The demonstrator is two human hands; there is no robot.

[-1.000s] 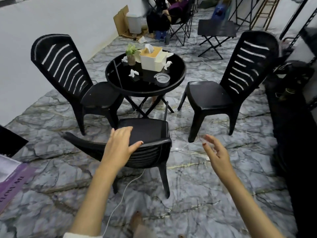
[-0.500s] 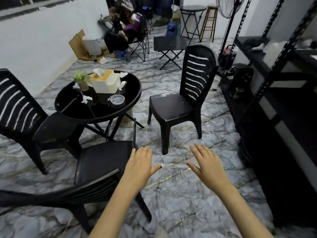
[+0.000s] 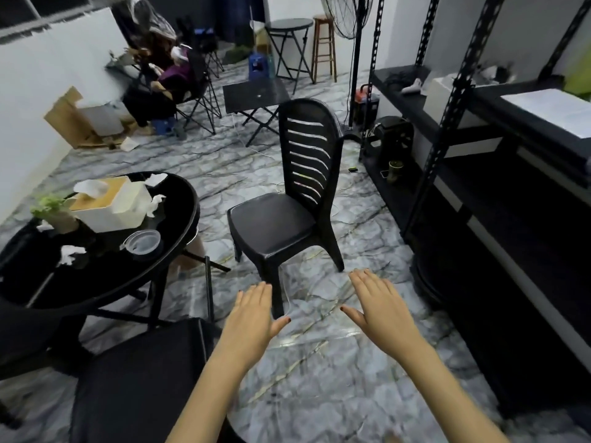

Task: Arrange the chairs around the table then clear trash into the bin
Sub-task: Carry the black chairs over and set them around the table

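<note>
Both hands are out in front of us, palms down over the floor. Our left hand (image 3: 252, 314) is flat, fingers together and thumb out. Our right hand (image 3: 377, 306) is flat too, fingers a little spread. Neither holds anything or touches anything.

Straight ahead stands the chair (image 3: 275, 223), upright, with its seat angled toward the tabletop (image 3: 187, 215) and a strip of bare floor between them. Its front leg is just beyond our left fingertips. The near chair (image 3: 137, 378) sits low on our left, close under the rim.

The trash is up on the tabletop: crumpled tissues (image 3: 68, 253), more of them round the box (image 3: 112, 204), and a clear tub (image 3: 144, 243). We can't pick out a bin for certain from here.

So we reckon we're on the chair step, with this one to be brought in. Here's what could bite us:

- **Cable:** a thin white cable (image 3: 288, 303) runs along the floor right by that front leg. If we drag the chair, it may snag or get pinched.
- **Floor:** it looks glossy, so the legs could skid further than we mean.
- **Rim:** shove the seat into it and the table jolts, which could send the pot (image 3: 56, 217), tub and tissues sliding off.
- **Rack:** the rack (image 3: 447, 129) is close on our right, so swinging that tall back wide could clip it.
- **Grip:** if we take the chair low, the high back may tip it over.
</note>
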